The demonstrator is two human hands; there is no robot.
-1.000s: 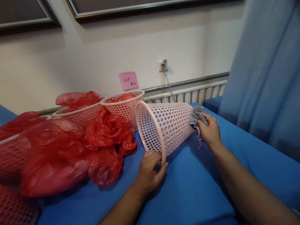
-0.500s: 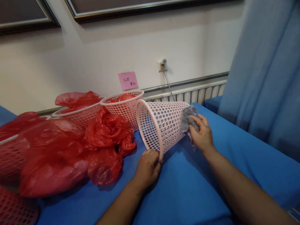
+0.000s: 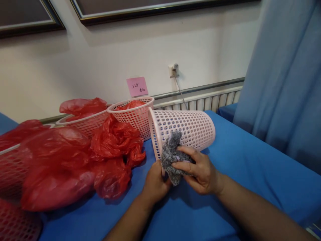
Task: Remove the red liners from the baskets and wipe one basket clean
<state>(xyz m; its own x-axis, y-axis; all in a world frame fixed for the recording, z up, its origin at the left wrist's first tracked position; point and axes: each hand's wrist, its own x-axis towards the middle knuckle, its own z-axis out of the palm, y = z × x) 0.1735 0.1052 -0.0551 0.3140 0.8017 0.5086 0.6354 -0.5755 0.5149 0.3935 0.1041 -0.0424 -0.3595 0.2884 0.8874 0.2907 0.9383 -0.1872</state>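
A pale pink perforated wastebasket lies on its side on the blue-covered surface, its mouth facing left. My left hand is closed on the lower part of its rim, and the cloth partly covers those fingers. In my right hand is a bunched grey fuzzy cloth, pressed against the basket's side close to the rim. Just left of my left hand lies a heap of crumpled red plastic bags.
Upright pink baskets with red bags inside stand along the wall at left. A pink paper note hangs above them. Behind are a radiator and a plugged-in socket; a blue curtain hangs at right.
My right hand has moved the cloth left and down, from the basket's base end to near its rim. The basket has turned so its mouth shows less. My left hand still holds the rim.
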